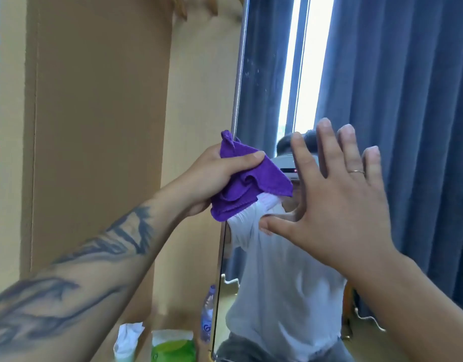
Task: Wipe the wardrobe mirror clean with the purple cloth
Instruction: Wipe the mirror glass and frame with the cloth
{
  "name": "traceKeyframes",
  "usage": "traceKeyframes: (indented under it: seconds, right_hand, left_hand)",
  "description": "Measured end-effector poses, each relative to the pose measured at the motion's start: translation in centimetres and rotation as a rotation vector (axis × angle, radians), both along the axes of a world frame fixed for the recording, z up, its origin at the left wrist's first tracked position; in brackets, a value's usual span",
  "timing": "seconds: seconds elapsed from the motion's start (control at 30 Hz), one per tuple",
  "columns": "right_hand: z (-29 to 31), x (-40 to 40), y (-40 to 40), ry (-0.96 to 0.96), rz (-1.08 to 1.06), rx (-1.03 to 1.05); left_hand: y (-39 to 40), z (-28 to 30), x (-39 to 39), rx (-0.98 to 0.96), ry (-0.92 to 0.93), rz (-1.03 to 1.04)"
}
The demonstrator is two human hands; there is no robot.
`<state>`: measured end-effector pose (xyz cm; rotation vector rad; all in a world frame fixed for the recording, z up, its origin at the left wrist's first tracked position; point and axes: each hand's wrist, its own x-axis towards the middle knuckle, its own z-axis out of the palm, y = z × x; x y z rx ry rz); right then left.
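Gripping the bunched purple cloth (247, 184), the left hand (214, 176) nears the right hand (337, 205), fingers spread.

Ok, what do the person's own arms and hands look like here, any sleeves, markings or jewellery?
Both forearms are bare, no sleeves in view. The left forearm carries large dark tattoo strokes running along it, up towards the wrist. The right hand wears a thin gold-coloured ring on one of its fingers. No gloves, no watch.
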<state>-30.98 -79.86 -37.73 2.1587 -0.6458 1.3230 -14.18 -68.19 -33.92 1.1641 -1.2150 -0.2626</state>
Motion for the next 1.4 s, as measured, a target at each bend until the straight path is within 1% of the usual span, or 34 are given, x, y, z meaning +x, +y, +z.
traceKeyframes:
  seconds: [0.07, 0.2, 0.47, 0.63, 0.73, 0.9, 1.0, 1.1, 1.17, 1.3, 1.4]
  right_hand:
    - [0.0, 0.1, 0.2, -0.001, -0.006, 0.003]
    - [0.1, -0.2, 0.6, 0.006, 0.002, 0.014]
    - [0.8, -2.4, 2.7, 0.064, -0.012, 0.085]
    - [1.0, -3.8, 3.4, 0.083, -0.053, 0.147]
    - [0.8, -4.4, 3.2, 0.073, -0.062, 0.190]
    - [0.0, -4.4, 2.8, 0.084, -0.083, 0.174]
    - [-0.2, -3.9, 2.5, 0.082, -0.101, 0.164]
    - [-0.2, -3.8, 2.3, 0.076, -0.096, 0.152]
    - [-0.3, -3.9, 2.2, 0.075, -0.088, 0.149]
    - [-0.2, -4.0, 2.2, 0.080, -0.080, 0.141]
    - [-0.2, -4.0, 2.3, 0.083, -0.088, 0.133]
  left_hand:
    - [0.1, 1.9, -0.2, -0.017, -0.010, 0.014]
    - [-0.1, 3.7, -0.7, -0.089, 0.056, -0.004]
    - [1.5, 1.0, -1.8, -0.135, 0.076, -0.065]
    - [2.0, 0.4, -2.5, -0.156, 0.078, -0.013]
    - [2.3, -1.3, -2.6, -0.112, 0.099, -0.022]
    - [2.5, -7.4, -2.7, -0.046, 0.172, -0.097]
    - [2.3, -8.8, -2.7, 0.006, 0.183, -0.068]
    - [2.4, -7.3, -2.4, 0.017, 0.142, -0.022]
    - [2.2, -5.4, -2.4, -0.021, 0.123, -0.005]
    - [1.8, 0.1, -2.9, -0.147, 0.114, 0.072]
    - [1.8, 3.9, -3.3, -0.178, 0.101, 0.073]
